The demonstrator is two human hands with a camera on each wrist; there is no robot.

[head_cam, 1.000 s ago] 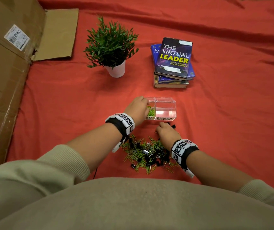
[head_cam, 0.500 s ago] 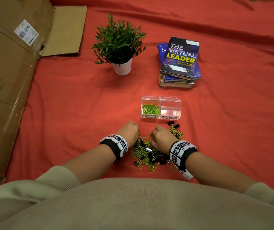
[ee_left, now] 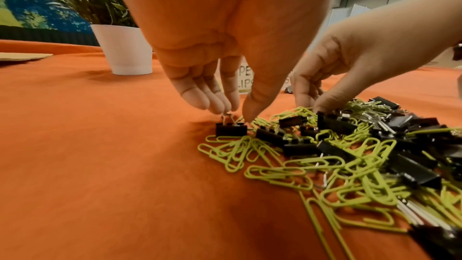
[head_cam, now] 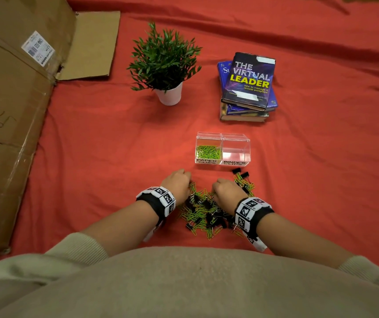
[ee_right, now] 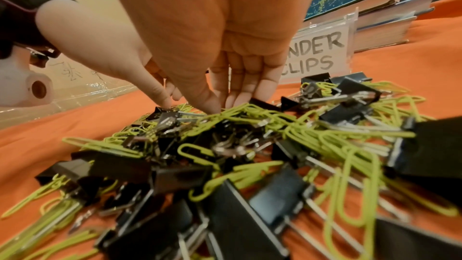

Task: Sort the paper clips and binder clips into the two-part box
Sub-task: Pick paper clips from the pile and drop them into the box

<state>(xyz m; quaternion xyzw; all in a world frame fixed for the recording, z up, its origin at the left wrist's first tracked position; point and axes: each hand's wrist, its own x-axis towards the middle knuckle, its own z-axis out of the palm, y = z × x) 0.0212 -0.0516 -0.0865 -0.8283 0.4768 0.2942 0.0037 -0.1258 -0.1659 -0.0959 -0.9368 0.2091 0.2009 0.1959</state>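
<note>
A mixed pile of green paper clips and black binder clips lies on the red cloth in front of me. Beyond it stands the clear two-part box, with green paper clips in its left part and nothing in its right part. My left hand is at the pile's far left edge, and its fingertips pinch the wire handle of a black binder clip. My right hand reaches into the pile's far side. Its thumb and fingertips close on a clip there, though which kind is unclear.
Two loose binder clips lie just in front of the box. A potted plant and a stack of books stand farther back. A large cardboard box fills the left side.
My left hand has come back from the box's left part down to the pile. My right hand has stayed in the pile, shifting slightly left.
</note>
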